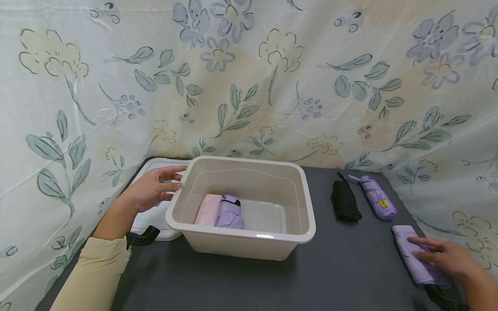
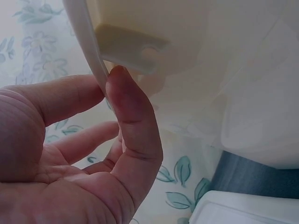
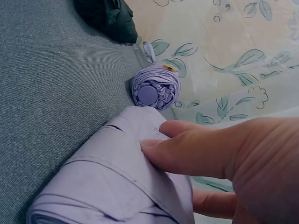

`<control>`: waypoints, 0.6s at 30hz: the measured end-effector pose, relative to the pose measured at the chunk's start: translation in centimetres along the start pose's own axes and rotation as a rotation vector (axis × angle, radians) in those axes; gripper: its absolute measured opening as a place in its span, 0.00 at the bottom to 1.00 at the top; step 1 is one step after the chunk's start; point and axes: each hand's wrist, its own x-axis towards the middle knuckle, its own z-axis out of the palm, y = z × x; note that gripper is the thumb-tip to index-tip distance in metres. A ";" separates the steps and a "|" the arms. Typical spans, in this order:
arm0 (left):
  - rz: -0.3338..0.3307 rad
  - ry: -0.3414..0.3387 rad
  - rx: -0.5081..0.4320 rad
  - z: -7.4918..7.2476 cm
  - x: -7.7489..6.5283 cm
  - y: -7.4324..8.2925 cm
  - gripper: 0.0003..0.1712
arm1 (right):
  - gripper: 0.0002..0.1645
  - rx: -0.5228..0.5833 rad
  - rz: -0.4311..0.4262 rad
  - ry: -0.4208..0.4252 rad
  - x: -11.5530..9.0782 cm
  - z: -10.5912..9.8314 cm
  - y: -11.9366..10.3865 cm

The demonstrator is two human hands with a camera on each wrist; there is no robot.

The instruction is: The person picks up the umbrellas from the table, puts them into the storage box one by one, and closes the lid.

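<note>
My left hand [image 1: 155,188] is at the left rim of a beige plastic tub [image 1: 249,249], pinching the rim between thumb and fingers in the left wrist view. Inside the tub, a rolled pink bundle [image 1: 209,209] lies beside a folded purple umbrella [image 1: 230,212]. At the far right, my right hand [image 1: 447,257] touches a flat-folded lilac umbrella [image 1: 418,259] lying on the table. Its fingers reach fairly straight across the upper face in the head view. The right wrist view shows the thumb on this lilac cloth [image 3: 112,168], with other fingers along its right side.
Behind the right hand lie a black folded umbrella [image 1: 345,201] and a purple one with a yellow tag [image 1: 377,198]. A white lid [image 1: 149,222] rests on the dark grey table [image 1: 218,283], partly under the left arm. A floral curtain [image 1: 249,86] hangs around the table's back and sides.
</note>
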 end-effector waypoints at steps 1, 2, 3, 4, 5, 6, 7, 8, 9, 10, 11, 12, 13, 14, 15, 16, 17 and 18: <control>-0.002 0.002 0.000 0.0 0.0 0.0 0.40 | 0.48 -0.001 0.002 0.000 0.0 0.0 -0.1; -0.004 0.002 0.001 0.0 0.0 0.0 0.40 | 0.47 -0.006 0.003 0.004 0.0 0.0 -0.2; -0.004 0.002 0.001 0.0 -0.1 0.0 0.40 | 0.47 -0.014 -0.002 0.006 0.0 -0.1 -0.3; -0.004 0.004 0.002 0.0 -0.1 0.0 0.40 | 0.47 -0.012 -0.007 0.008 0.0 -0.1 -0.4; -0.001 0.003 0.005 0.0 -0.1 0.0 0.40 | 0.47 -0.018 -0.012 0.011 0.0 -0.1 -0.5; 0.004 0.001 0.006 0.1 -0.2 0.1 0.40 | 0.47 -0.024 -0.016 0.015 0.0 -0.1 -0.6; 0.005 0.001 0.006 0.1 -0.2 0.1 0.40 | 0.46 -0.026 -0.017 0.017 0.0 -0.2 -0.6; 0.007 0.001 0.004 0.1 -0.3 0.1 0.40 | 0.46 -0.028 -0.023 0.017 0.1 -0.2 -0.7; 0.011 -0.002 0.004 0.1 -0.3 0.1 0.40 | 0.46 -0.032 -0.029 0.013 0.1 -0.2 -0.7; 0.014 -0.004 0.003 0.2 -0.3 0.2 0.40 | 0.45 -0.036 -0.033 0.011 0.1 -0.2 -0.7; 0.017 -0.009 0.004 0.2 -0.3 0.2 0.40 | 0.44 -0.043 -0.038 0.006 0.1 -0.2 -0.7; 0.018 -0.010 0.000 0.3 -0.3 0.2 0.40 | 0.44 -0.039 -0.043 -0.002 0.1 -0.2 -0.7; 0.016 -0.010 0.000 0.3 -0.3 0.2 0.40 | 0.44 -0.037 -0.047 -0.013 0.1 -0.2 -0.8; 0.015 -0.010 0.000 0.3 -0.4 0.3 0.40 | 0.44 -0.036 -0.056 -0.022 0.1 -0.3 -0.8; 0.016 -0.011 0.004 0.3 -0.4 0.3 0.40 | 0.44 -0.037 -0.059 -0.026 0.1 -0.2 -0.9; 0.013 -0.009 0.005 0.3 -0.4 0.3 0.40 | 0.44 -0.034 -0.062 -0.028 0.1 -0.2 -1.0; 0.013 -0.008 0.009 0.3 -0.5 0.3 0.41 | 0.44 -0.031 -0.068 -0.034 0.1 -0.3 -1.1; 0.013 -0.005 0.009 0.3 -0.5 0.3 0.41 | 0.44 -0.027 -0.071 -0.035 0.1 -0.3 -1.1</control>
